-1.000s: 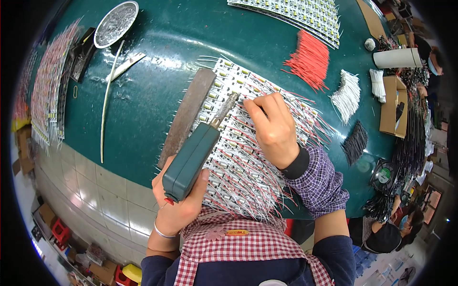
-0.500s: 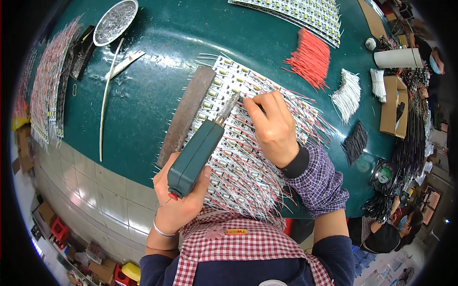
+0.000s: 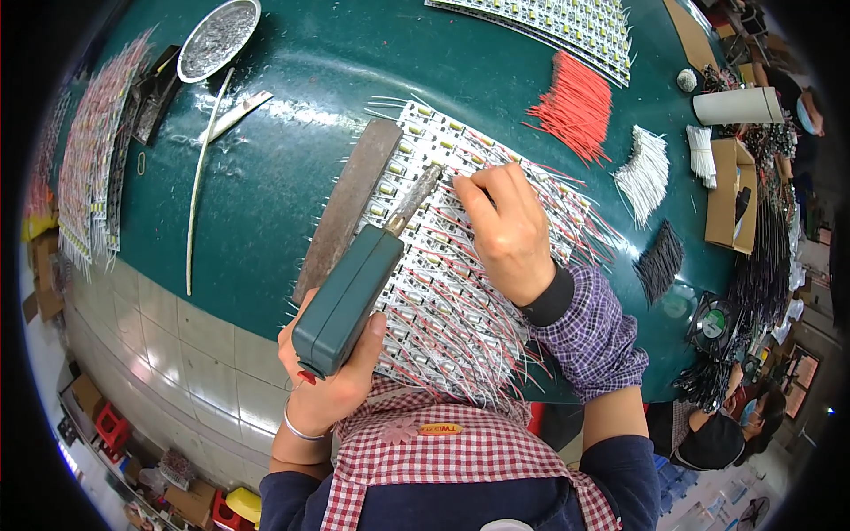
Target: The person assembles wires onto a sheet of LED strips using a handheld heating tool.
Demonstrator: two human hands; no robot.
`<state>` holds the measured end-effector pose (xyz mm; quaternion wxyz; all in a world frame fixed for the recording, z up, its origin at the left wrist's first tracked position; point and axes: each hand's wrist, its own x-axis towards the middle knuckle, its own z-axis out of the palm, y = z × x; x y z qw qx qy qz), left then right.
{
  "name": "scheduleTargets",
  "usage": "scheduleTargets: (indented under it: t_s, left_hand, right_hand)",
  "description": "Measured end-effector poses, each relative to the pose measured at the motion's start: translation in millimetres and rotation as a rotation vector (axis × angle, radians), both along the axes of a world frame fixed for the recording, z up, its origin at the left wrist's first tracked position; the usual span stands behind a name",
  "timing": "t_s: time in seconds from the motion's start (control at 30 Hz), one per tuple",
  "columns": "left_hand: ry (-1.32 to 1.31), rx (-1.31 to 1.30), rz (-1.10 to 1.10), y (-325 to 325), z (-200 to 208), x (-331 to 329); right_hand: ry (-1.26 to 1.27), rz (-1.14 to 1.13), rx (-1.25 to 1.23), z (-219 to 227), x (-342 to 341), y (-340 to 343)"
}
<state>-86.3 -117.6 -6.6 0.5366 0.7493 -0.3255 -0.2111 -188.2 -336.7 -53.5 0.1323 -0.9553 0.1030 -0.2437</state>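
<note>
My left hand point(image 3: 332, 389) is wrapped round the dark green body of a soldering iron point(image 3: 347, 296). Its silvery tip rests at a panel of small white circuit boards point(image 3: 425, 133), near a yellow component in the upper part. Close to that tip, my right hand point(image 3: 509, 234) pinches with thumb and forefinger over the panel; what looks like a thin wire is in the pinch, mostly hidden by the fingers. Many red and white wires point(image 3: 469, 332) trail from the panel's lower and right parts. A brown flat bar point(image 3: 350, 203) lies along the panel's left edge.
Bundles of red wires point(image 3: 575, 106), white wires point(image 3: 644, 177) and black wires point(image 3: 660, 263) lie to the right, beside a cardboard box point(image 3: 732, 195). A metal bowl point(image 3: 217, 40) and a solder-coloured stick point(image 3: 202, 186) are at left. More panels point(image 3: 549, 35) lie at the back. A co-worker point(image 3: 722, 434) is at lower right.
The soldering iron's body has swung lower and to the left with my left hand, its tip shifting slightly. My right hand has barely moved.
</note>
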Motion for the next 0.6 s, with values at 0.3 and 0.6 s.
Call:
scheduleTargets:
  t_s: [0.3, 0.6]
  left_hand:
    - [0.058, 0.016, 0.029, 14, -1, -3]
    - [0.135, 0.028, 0.006, 14, -2, -3]
  right_hand:
    - [-0.02, -0.011, 0.089, 8, -6, 21]
    - [-0.01, -0.016, 0.085, 5, -6, 22]
